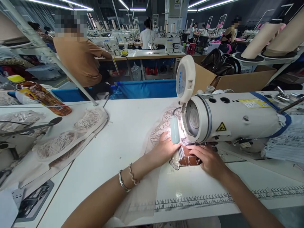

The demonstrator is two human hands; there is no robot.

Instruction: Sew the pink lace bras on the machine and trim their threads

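Observation:
Pale pink lace fabric (pixel 154 136) lies under the head of a white sewing machine (pixel 239 115), and a sheer part of it hangs toward the front edge. My left hand (pixel 166 148) is closed on the lace to the left of the needle area, thumb toward the needle; a pale lamp piece (pixel 175 129) hides part of its fingers. Close on the right, my right hand (pixel 210 160) has its fingers stretched toward the needle area, over a reddish-brown plate (pixel 190 160). The machine head covers some of its fingers. White threads (pixel 181 153) trail between the hands.
More lace pieces (pixel 61 142) lie at the left, near a drink bottle (pixel 40 95) and a thread-stand pole (pixel 64 68). A printed ruler (pixel 201 201) runs along the front edge. Papers (pixel 285 139) hang at the right. Behind stand a cardboard box (pixel 244 79) and seated people (pixel 76 60).

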